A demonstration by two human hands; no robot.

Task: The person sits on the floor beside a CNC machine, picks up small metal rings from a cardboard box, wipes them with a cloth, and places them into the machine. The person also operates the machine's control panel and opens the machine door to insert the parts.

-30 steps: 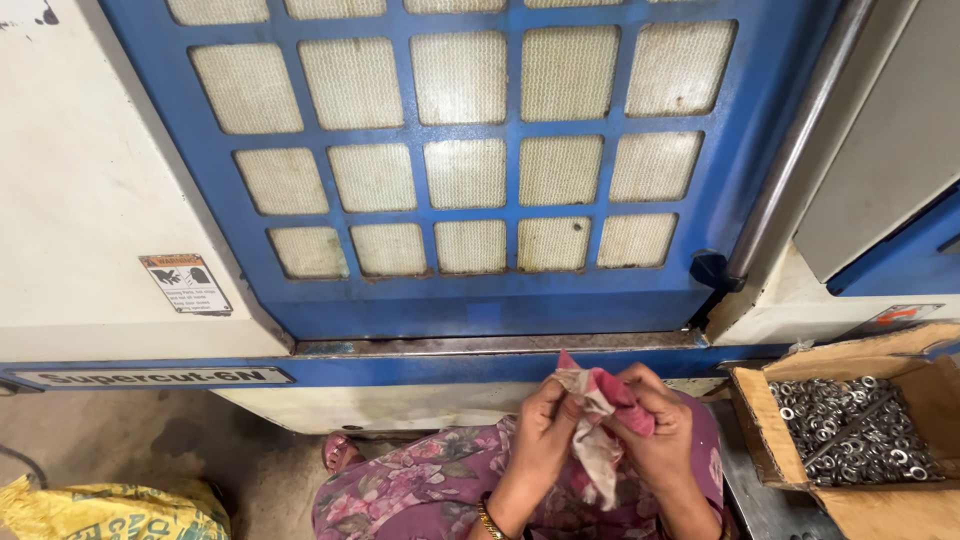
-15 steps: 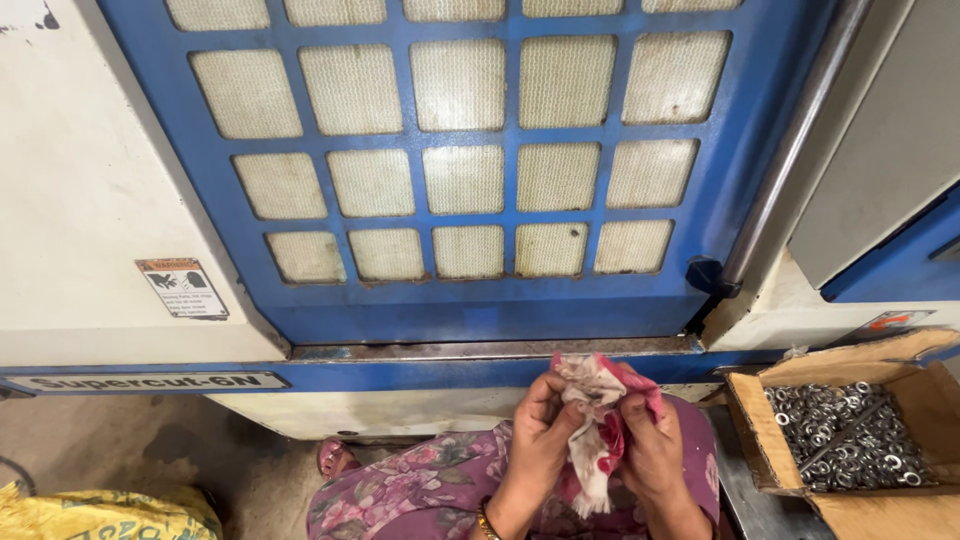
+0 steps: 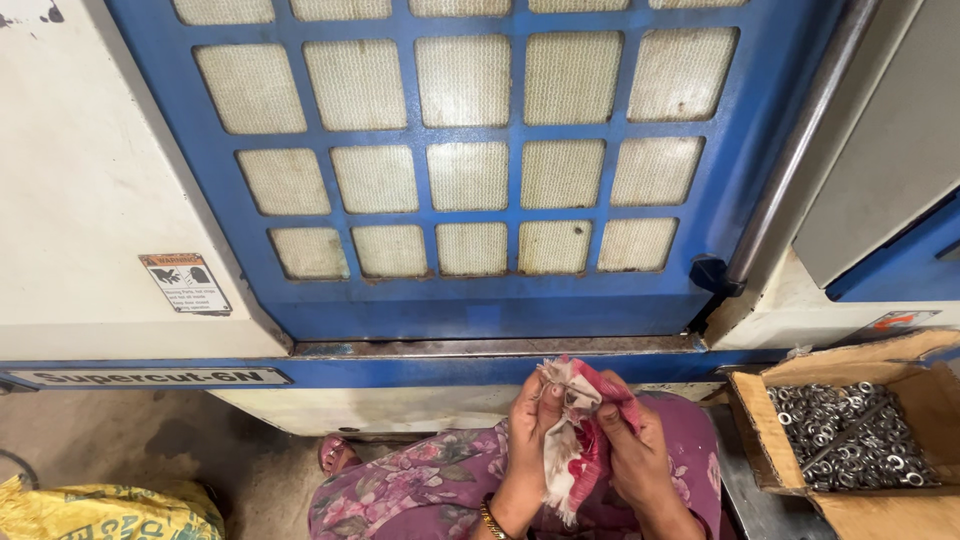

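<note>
Both hands are raised over my lap and hold one red and white rag [image 3: 572, 440] between them. My left hand [image 3: 527, 425] pinches its upper left side, fingers closed on the cloth. My right hand [image 3: 632, 445] grips its right side, the thumb pressed into the folds. The rag hangs down between my wrists, crumpled and stained. Whether anything is wrapped inside the cloth cannot be told. A gold bangle [image 3: 492, 521] circles my left wrist.
A blue machine door with a grid of mesh panes [image 3: 470, 160] fills the view ahead, a black handle [image 3: 712, 273] at its right. At my right, a cardboard box [image 3: 770, 440] holds several small metal rings [image 3: 850, 435]. A yellow sack [image 3: 110, 510] lies at lower left.
Both hands have kept working the rag, which has shifted and unfolded slightly between them. The view has drifted a little; the box sits slightly lower.
</note>
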